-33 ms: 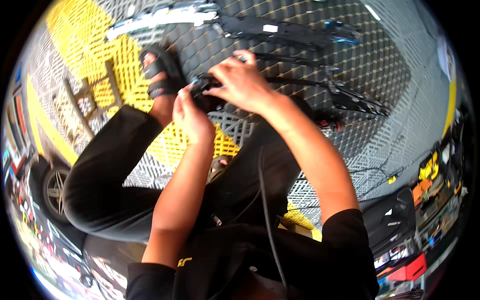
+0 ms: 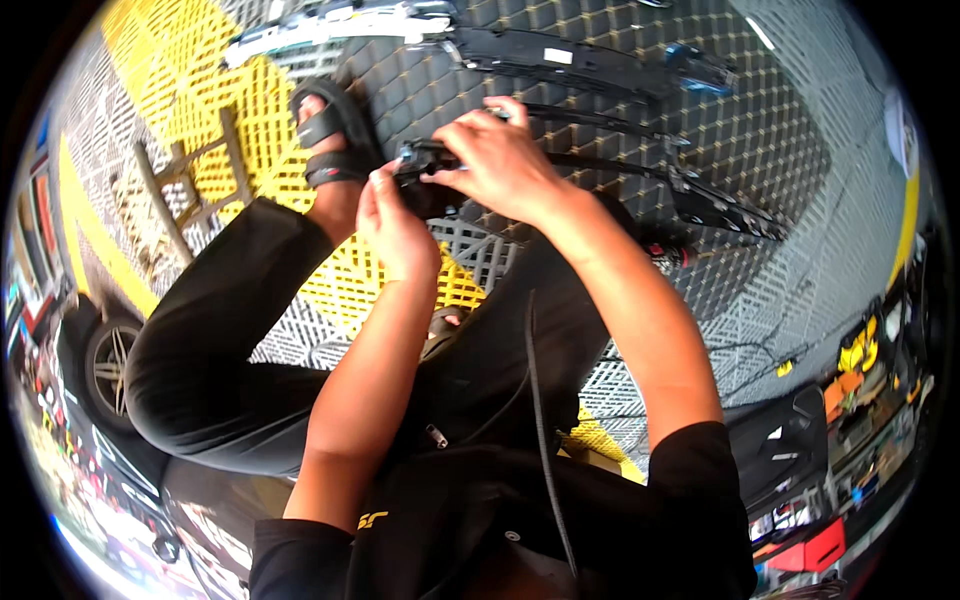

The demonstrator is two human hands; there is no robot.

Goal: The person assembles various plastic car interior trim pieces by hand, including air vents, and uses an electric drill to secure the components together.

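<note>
A: Status on grips?
B: On my remote feed, left hand point(image 2: 397, 230) pinches the dark part point(image 2: 425, 156) at its left edge; right hand point(image 2: 497, 162) grasps it from the right, thumb below. Part sits upper centre of frame, near the sandal point(image 2: 335, 140). Finer detail: too small to tell.
A: How do I do this step well?
B: My call: brace with the left, do fine work with the right thumb and forefinger. Small, even force; don't twist. Tilt the part so fingers don't hide the contact point.
A: Counts?
B: Two hands, one dark part. On the quilted mat point(image 2: 740, 130): one black panel point(image 2: 610, 72) with white label, upper centre; one blue-tinted piece point(image 2: 703, 70), upper right; one silvery strip point(image 2: 335, 28), upper left, partly over its edge. One red-and-black can point(image 2: 668, 257), right of centre. Any overlapped black strips: can't count reliably.
</note>
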